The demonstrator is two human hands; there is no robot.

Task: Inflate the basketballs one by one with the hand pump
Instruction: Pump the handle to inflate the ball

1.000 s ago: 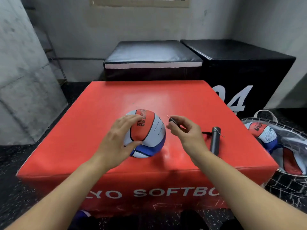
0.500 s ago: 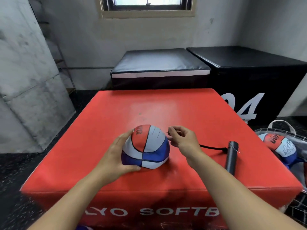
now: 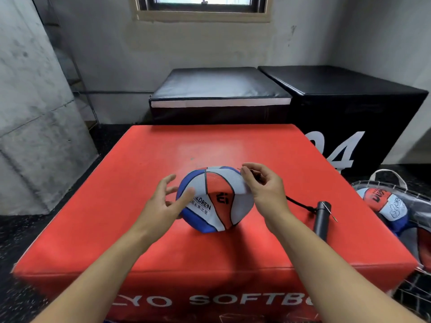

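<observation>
A partly deflated red, white and blue basketball (image 3: 217, 199) lies on the red soft box (image 3: 144, 159). My left hand (image 3: 163, 203) is at the ball's left side, fingers spread, thumb touching the white panel. My right hand (image 3: 263, 187) pinches the needle end of the pump's hose at the ball's upper right edge. The thin black hose (image 3: 299, 205) runs from that hand to the black hand pump (image 3: 321, 217), which lies on the box to the right. The needle tip is hidden by my fingers.
A net bag (image 3: 396, 194) on the floor at the right holds more balls (image 3: 384, 206). Two black padded boxes (image 3: 233, 89) stand behind the red one. A concrete wall rises at the left.
The ball has been turned, so a white panel with lettering now faces me. My left hand has loosened its grip and spread its fingers. My right hand moved onto the ball's upper right edge.
</observation>
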